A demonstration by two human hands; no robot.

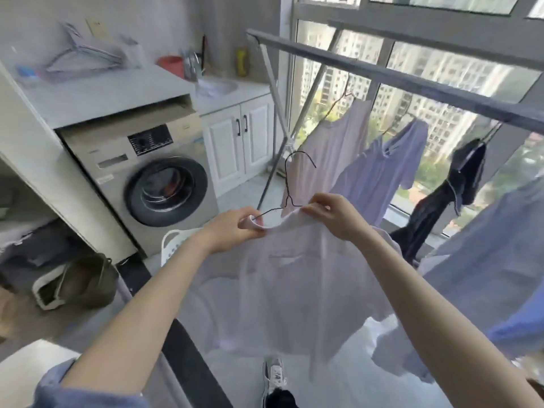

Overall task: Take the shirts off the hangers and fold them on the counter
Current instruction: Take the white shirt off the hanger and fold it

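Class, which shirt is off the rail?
The white shirt, held by the left hand and right hand; the pink shirt, purple shirt and black garment hang from the rail.

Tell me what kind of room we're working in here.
Most likely a home laundry balcony: a front-loading washing machine under a counter, a drying rack hung with shirts, and tall windows facing apartment blocks.

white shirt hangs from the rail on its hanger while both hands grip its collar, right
Not quite. The white shirt is on its hanger, and the left hand and right hand grip its collar. But the hanger's hook is free in the air, off the rail. The head view shows this.
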